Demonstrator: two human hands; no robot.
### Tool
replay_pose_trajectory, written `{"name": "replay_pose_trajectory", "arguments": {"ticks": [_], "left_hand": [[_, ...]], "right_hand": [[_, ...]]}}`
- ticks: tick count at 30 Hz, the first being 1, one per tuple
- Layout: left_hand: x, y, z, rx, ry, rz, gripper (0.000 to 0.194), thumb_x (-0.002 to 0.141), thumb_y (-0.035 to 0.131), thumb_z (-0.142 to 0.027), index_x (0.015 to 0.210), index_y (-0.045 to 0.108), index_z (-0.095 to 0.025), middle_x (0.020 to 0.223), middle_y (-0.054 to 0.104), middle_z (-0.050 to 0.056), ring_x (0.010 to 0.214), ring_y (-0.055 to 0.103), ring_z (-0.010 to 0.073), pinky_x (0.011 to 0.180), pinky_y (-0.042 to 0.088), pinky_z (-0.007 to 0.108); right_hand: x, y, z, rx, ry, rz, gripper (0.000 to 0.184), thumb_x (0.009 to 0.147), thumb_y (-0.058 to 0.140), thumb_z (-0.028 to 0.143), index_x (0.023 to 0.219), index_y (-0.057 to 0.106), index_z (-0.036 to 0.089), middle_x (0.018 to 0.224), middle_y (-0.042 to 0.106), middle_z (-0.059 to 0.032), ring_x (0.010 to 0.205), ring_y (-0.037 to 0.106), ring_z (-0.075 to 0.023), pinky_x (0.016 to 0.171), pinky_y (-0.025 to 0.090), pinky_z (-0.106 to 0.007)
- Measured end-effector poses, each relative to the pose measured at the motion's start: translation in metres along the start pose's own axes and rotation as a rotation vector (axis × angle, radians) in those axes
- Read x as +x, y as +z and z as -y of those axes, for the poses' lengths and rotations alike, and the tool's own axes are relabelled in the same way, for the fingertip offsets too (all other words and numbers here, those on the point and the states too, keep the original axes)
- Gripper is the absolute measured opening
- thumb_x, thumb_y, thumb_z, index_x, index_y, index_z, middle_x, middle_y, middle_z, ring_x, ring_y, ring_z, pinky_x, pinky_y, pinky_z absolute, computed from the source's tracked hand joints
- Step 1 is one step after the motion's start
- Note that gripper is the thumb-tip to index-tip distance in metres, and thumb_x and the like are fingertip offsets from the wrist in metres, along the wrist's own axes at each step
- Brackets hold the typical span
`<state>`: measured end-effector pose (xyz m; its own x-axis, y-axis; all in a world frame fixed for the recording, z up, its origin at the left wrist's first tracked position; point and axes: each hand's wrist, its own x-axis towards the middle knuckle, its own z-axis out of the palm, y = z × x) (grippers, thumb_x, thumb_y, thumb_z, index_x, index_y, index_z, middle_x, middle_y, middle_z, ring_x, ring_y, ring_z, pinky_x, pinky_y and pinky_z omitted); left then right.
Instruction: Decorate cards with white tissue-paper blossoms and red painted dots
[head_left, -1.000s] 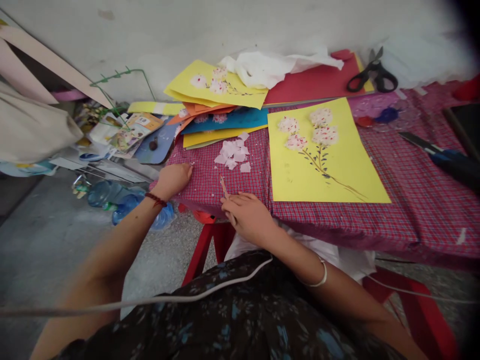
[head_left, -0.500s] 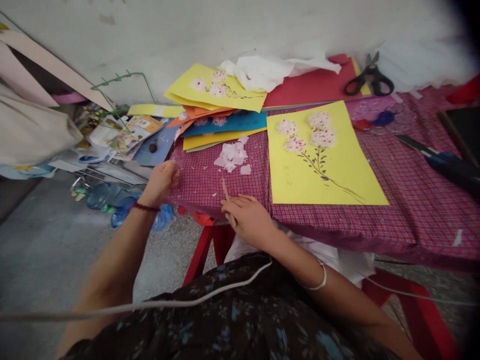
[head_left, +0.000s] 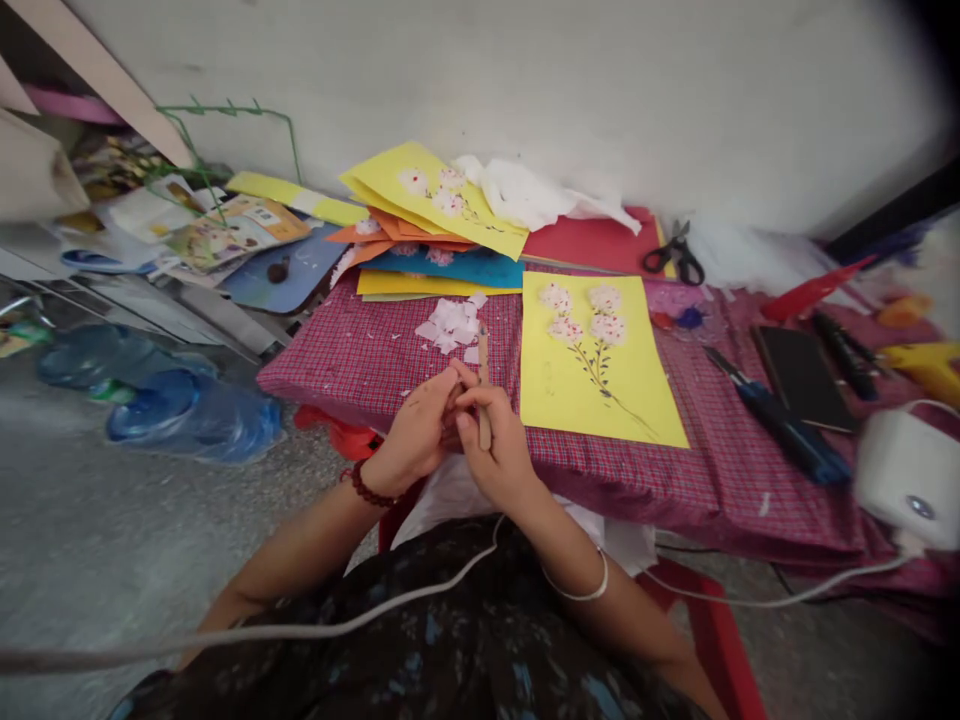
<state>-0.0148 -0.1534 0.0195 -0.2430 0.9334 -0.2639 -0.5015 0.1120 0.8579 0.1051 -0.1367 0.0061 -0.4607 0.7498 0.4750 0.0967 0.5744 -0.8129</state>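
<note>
My right hand point(head_left: 501, 455) is closed around a slim, light-brown pencil point(head_left: 484, 395), which points up and away from me. Against it, my left hand point(head_left: 416, 430) is curled with its fingertips meeting the right fingers. Whatever the left fingers hold, if anything, is hidden. Just beyond both hands lies a loose pile of pale pink paper scraps point(head_left: 448, 324). To their right, a yellow sheet point(head_left: 555, 395) lies flat, bearing puffy pink-and-white blossoms on painted stems.
Behind the scraps is a stack of coloured sheets point(head_left: 450, 270). Scissors point(head_left: 679, 255) rest on red paper point(head_left: 577, 245). A blue utility knife point(head_left: 787, 425), a dark phone point(head_left: 802, 375) and a white charger point(head_left: 907, 475) lie rightward. Water bottles point(head_left: 195, 410) are on the floor at left.
My left hand has come rightward from the table's left side to meet the right hand. The pencil has turned more upright. The view has shifted to show more of the table's right side.
</note>
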Motion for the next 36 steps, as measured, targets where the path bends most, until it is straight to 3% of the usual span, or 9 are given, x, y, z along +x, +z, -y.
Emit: {"name": "replay_pose_trajectory", "arguments": {"ticks": [3, 9, 12, 15, 20, 23, 28, 32, 36], "left_hand": [[0.002, -0.002, 0.003, -0.045, 0.018, -0.039, 0.041, 0.072, 0.076, -0.061, 0.072, 0.062, -0.022, 0.062, 0.052, -0.003, 0.051, 0.044, 0.0099, 0.045, 0.033, 0.025], [0.004, -0.008, 0.006, -0.101, -0.007, -0.056, 0.050, 0.074, 0.076, -0.061, 0.058, 0.052, -0.020, 0.061, 0.057, 0.000, 0.055, 0.053, 0.0103, 0.053, 0.043, 0.025], [0.012, -0.026, -0.017, -0.060, 0.091, -0.061, 0.056, 0.082, 0.068, -0.061, 0.055, 0.041, -0.021, 0.049, 0.042, -0.005, 0.043, 0.037, 0.0072, 0.043, 0.031, 0.024], [0.019, -0.055, -0.051, -0.018, 0.310, -0.140, 0.053, 0.090, 0.062, -0.050, 0.058, 0.031, -0.021, 0.048, 0.028, -0.008, 0.040, 0.022, 0.0056, 0.040, 0.019, 0.022], [0.013, -0.093, -0.061, 0.582, 0.284, -0.129, 0.010, 0.091, 0.050, -0.026, 0.089, 0.058, -0.021, 0.052, 0.040, -0.008, 0.040, 0.032, 0.0093, 0.043, 0.026, 0.023], [0.006, -0.097, -0.047, 1.173, 0.352, -0.059, 0.020, 0.093, 0.046, -0.026, 0.099, 0.064, -0.019, 0.073, 0.065, 0.001, 0.066, 0.060, 0.0162, 0.063, 0.044, 0.028], [0.000, -0.086, -0.034, 1.804, 0.288, -0.029, 0.026, 0.099, 0.047, -0.038, 0.106, 0.063, -0.019, 0.092, 0.075, 0.010, 0.088, 0.071, 0.0290, 0.073, 0.047, 0.034], [0.008, -0.080, -0.036, 1.942, 0.222, -0.075, 0.028, 0.102, 0.036, -0.029, 0.110, 0.060, -0.015, 0.087, 0.074, 0.014, 0.083, 0.073, 0.0302, 0.070, 0.047, 0.035], [0.034, -0.085, -0.057, 1.693, 0.299, -0.194, 0.025, 0.101, 0.037, -0.028, 0.106, 0.058, -0.016, 0.095, 0.073, 0.014, 0.091, 0.071, 0.0279, 0.078, 0.048, 0.035]], "right_hand": [[0.005, 0.001, -0.001, -0.123, -0.066, 0.065, 0.013, 0.095, 0.045, 0.021, 0.103, 0.055, 0.022, 0.110, 0.070, -0.0107, 0.110, 0.067, -0.0212, 0.095, 0.054, -0.038], [0.006, 0.007, 0.010, -0.390, -0.160, 0.264, 0.016, 0.092, 0.043, 0.012, 0.095, 0.058, 0.017, 0.133, 0.065, -0.0217, 0.134, 0.056, -0.0274, 0.113, 0.044, -0.048], [0.003, -0.001, 0.014, -0.286, -0.143, 0.314, 0.014, 0.092, 0.045, 0.011, 0.097, 0.056, 0.019, 0.138, 0.063, -0.0202, 0.128, 0.061, -0.0247, 0.105, 0.050, -0.043], [0.001, -0.016, 0.005, -0.172, -0.048, 0.213, 0.012, 0.092, 0.047, 0.015, 0.100, 0.053, 0.022, 0.142, 0.061, -0.0166, 0.125, 0.064, -0.0227, 0.098, 0.053, -0.040], [-0.001, -0.032, -0.020, -0.171, 0.059, 0.139, 0.009, 0.096, 0.048, 0.023, 0.098, 0.056, 0.023, 0.122, 0.073, -0.0132, 0.111, 0.072, -0.0233, 0.094, 0.055, -0.041], [-0.004, -0.029, -0.030, -0.192, 0.041, 0.181, 0.011, 0.095, 0.047, 0.022, 0.098, 0.058, 0.022, 0.115, 0.076, -0.0118, 0.105, 0.073, -0.0224, 0.090, 0.056, -0.039], [-0.010, -0.020, -0.035, -0.302, -0.090, 0.222, 0.013, 0.093, 0.050, 0.015, 0.096, 0.061, 0.022, 0.113, 0.077, -0.0097, 0.100, 0.073, -0.0231, 0.087, 0.055, -0.040], [-0.014, -0.016, -0.038, -0.384, -0.143, 0.249, 0.016, 0.090, 0.052, 0.010, 0.093, 0.061, 0.022, 0.114, 0.077, -0.0067, 0.099, 0.070, -0.0236, 0.086, 0.053, -0.040], [-0.013, -0.015, -0.040, -0.379, -0.144, 0.250, 0.016, 0.090, 0.052, 0.008, 0.091, 0.061, 0.022, 0.113, 0.077, -0.0056, 0.097, 0.069, -0.0232, 0.084, 0.052, -0.039]]}}
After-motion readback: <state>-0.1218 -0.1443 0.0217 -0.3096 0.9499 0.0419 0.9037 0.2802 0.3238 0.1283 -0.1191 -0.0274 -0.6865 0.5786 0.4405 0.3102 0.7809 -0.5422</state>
